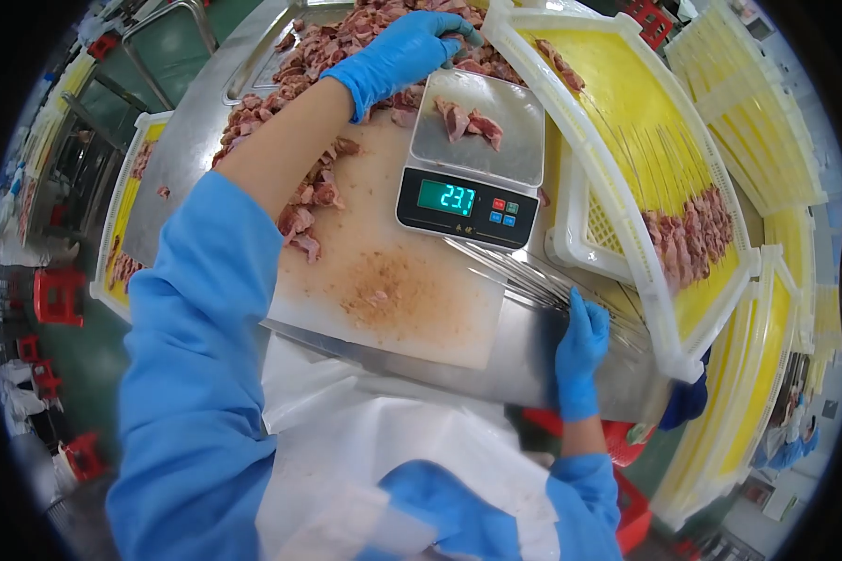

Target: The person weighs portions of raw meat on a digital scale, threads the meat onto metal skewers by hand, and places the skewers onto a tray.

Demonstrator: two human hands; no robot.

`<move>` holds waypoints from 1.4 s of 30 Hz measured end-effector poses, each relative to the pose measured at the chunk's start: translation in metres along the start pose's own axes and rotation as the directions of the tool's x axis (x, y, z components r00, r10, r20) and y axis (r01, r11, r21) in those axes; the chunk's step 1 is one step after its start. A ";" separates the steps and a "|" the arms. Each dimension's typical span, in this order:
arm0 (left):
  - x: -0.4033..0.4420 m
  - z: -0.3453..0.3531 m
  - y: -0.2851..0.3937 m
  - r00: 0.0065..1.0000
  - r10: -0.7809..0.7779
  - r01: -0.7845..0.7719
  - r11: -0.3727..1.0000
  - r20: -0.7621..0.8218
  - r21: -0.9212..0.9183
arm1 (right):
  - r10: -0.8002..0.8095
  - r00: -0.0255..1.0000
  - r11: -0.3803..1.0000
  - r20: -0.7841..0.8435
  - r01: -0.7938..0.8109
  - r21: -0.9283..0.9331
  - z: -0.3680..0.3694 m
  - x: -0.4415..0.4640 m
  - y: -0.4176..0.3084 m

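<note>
Raw meat is heaped left of and beyond the scale, with the left hand over it, grip hidden. Nearer and right of the scale, the right hand touches metal skewers; whether it grips, I cannot tell.

Meat-processing workshop: raw meat heap, digital scale, stacked crates.

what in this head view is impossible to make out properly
Head view:
Meat pile: far end cut off by the top edge.
Left hand: it hides what lies under its palm.
Right hand: its own fingers hide whether it grips any skewers.
Scale: button labels too small to read.
Dark blue item: partly hidden by the crate, so unidentifiable.
</note>
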State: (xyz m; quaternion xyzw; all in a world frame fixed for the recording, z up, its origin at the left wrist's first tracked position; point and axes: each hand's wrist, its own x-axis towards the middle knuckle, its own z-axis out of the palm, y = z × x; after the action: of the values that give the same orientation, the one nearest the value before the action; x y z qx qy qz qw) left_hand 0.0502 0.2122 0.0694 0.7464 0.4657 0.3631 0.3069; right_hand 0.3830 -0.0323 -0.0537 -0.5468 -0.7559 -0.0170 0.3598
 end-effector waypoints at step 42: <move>-0.051 0.007 0.013 0.947 0.162 -0.282 0.834 0.279 0.473 | -0.064 0.962 0.992 0.265 0.034 0.118 -0.013 0.005 -0.057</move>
State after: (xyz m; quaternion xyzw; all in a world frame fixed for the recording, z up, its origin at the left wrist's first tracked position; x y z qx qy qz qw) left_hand 0.0468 0.1599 0.0631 0.8863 0.4160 0.1733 0.1064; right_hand 0.3416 -0.0563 -0.0204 -0.5040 -0.8106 0.0911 0.2838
